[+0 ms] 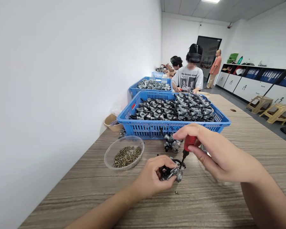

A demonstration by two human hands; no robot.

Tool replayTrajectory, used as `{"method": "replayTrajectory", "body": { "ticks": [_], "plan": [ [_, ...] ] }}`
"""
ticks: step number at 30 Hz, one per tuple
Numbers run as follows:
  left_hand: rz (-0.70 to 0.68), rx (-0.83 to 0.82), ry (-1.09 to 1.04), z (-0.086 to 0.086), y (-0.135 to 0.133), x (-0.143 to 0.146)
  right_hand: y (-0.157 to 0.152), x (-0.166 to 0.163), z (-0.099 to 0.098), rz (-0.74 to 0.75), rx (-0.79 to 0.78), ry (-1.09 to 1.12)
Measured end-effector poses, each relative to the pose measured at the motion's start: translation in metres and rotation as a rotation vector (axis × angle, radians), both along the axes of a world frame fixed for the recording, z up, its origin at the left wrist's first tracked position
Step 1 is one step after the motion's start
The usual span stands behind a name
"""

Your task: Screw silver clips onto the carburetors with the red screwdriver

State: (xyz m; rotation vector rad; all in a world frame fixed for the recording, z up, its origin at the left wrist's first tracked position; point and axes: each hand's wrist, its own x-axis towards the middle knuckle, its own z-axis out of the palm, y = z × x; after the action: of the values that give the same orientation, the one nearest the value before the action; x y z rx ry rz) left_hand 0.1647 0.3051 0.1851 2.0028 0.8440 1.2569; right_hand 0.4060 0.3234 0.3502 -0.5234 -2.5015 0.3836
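My left hand (150, 178) is closed around a small metal carburetor (175, 172) with black parts, holding it on the wooden table (90, 190). My right hand (213, 152) grips a screwdriver with a red handle (189, 142), held upright, its tip down on the top of the carburetor. A second carburetor (172, 143) lies on the table just behind it. One loose screw (176, 192) lies on the table below the held part.
A clear plastic bowl of screws (125, 155) stands to the left. A blue basket (157, 128) full of carburetors stands behind, with another blue basket (136, 88) beyond it. A brown bowl (111, 122) sits by the wall. People work farther along the table; stools stand right.
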Motion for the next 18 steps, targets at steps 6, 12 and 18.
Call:
{"method": "replayTrajectory", "body": {
  "ticks": [6,12,18],
  "plan": [
    [-0.019,0.021,-0.025,-0.002,0.001,0.000,0.007,-0.007,-0.009,-0.024,0.060,0.106],
    [-0.003,0.032,-0.021,-0.005,0.001,-0.001,0.013,-0.023,-0.025,-0.107,0.187,0.159],
    [-0.009,0.066,-0.004,-0.005,0.000,-0.001,0.006,-0.012,-0.009,-0.079,0.055,0.029]
  ]
}}
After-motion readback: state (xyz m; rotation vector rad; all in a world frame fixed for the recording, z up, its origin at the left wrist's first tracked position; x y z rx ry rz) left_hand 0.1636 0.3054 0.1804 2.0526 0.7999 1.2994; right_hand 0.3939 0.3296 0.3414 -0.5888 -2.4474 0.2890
